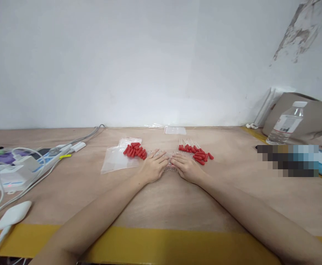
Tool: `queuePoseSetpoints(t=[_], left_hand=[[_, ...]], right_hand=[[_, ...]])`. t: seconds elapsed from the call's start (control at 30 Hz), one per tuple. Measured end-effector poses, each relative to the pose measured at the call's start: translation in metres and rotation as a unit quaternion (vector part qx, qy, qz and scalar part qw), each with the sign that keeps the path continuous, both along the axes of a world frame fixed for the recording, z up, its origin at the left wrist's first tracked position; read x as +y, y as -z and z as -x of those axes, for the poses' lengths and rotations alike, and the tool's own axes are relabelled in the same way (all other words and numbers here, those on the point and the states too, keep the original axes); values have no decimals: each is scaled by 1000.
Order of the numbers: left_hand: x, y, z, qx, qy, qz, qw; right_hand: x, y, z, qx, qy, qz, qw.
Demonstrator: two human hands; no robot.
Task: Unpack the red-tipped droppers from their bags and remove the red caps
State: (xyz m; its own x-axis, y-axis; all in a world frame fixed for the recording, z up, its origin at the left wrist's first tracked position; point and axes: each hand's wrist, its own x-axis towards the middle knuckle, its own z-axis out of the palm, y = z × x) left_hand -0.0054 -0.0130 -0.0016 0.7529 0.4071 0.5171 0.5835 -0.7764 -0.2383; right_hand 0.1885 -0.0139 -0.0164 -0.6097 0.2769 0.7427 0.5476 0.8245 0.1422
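Note:
My left hand [153, 166] and my right hand [186, 167] lie side by side on the wooden table [161, 198], fingers stretched flat, fingertips almost touching. Both rest on a row of clear thin tubes [168, 162] that shows between and beyond the fingers. A heap of loose red caps [135, 150] lies just beyond my left hand, partly on a clear plastic bag [117, 158]. Beyond my right hand lies a bunch of clear tubes with red caps [196, 151] fitted on them.
A power strip with white plugs and cables [25, 165] fills the left side. A white adapter [13, 214] lies near the yellow front edge [161, 244]. A water bottle [286, 123] and cardboard box [315, 117] stand at right. Another clear bag [175, 130] lies by the wall.

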Motion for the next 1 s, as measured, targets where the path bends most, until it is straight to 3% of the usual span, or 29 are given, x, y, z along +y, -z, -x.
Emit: queuePoseSetpoints(t=[0.43, 0.8, 0.9, 1.0], left_hand=[[-9, -5, 4, -15, 19, 91, 996], [-11, -7, 11, -36, 28, 153, 987], [-2, -8, 27, -77, -20, 138, 987], [5, -10, 33, -141, -89, 103, 981]], right_hand=[[-1, -6, -12, -101, -10, -141, 985], [-1, -12, -29, -107, -39, -141, 983], [5, -11, -46, -36, 4, -105, 994], [16, -11, -62, 91, 125, -31, 988]])
